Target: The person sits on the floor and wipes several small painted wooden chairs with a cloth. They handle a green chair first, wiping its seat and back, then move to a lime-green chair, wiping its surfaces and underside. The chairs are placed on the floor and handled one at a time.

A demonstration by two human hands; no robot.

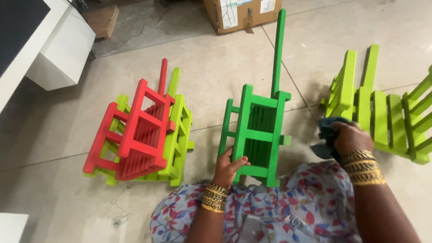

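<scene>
Four small slatted wooden chairs are laid out on a pale tiled floor (67, 198), seen from above the lap of a seated person in a flowered garment (288, 202).

Item one: a dark green chair (258, 135) is stood near the middle of the view, directly in front of the lap, its legs and rungs turned towards the camera and one long post pointed away. Its lower left leg is gripped by the left hand (228, 166), fingers curled round the wood and the thumb laid across the front. Gold bangles are worn on that wrist.

Item two: a dark blue cloth (327, 135) is bunched and clamped in the right hand (351, 137), which is held just right of the dark green chair and close against the edge of a lime green chair (387, 117). Whether cloth and lime wood are touching cannot be told. Gold bangles are worn on this wrist too.

Item three: the lime green chair is laid flat at the right, partly cut off by the frame edge.

Item four: a red chair (135, 135) is stacked on top of a second lime chair (180, 144) at the left, well apart from both hands.

Also noted: a cardboard box (240, 13) at the top edge, and a white cabinet (58, 49) at the upper left.
</scene>
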